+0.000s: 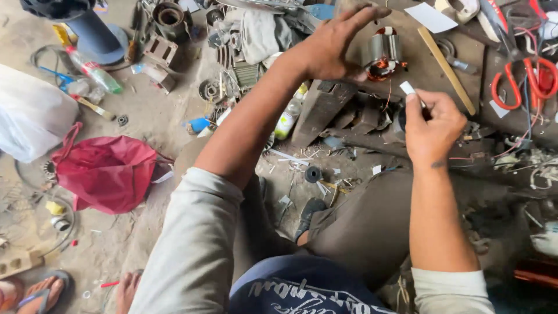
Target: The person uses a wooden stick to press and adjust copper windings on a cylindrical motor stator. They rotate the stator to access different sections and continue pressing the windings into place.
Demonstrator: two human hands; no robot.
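Note:
My left hand [334, 43] reaches forward with fingers spread, touching or just beside a metal motor stator [383, 53] with copper windings that sits on a dark workbench [424, 72]. My right hand [431, 125] pinches a small white strip of paper [408, 88] between thumb and fingers, held just below and right of the stator. A thin copper wire trails down from the stator toward my right hand.
Red-handled scissors [517, 84], a wooden stick [446, 70] and a white paper sheet [430, 17] lie on the bench. On the dirt floor lie a red bag [107, 171], a white plastic bag [32, 113], bottles, motor parts and scrap. Another person's sandalled foot [35, 291] shows at bottom left.

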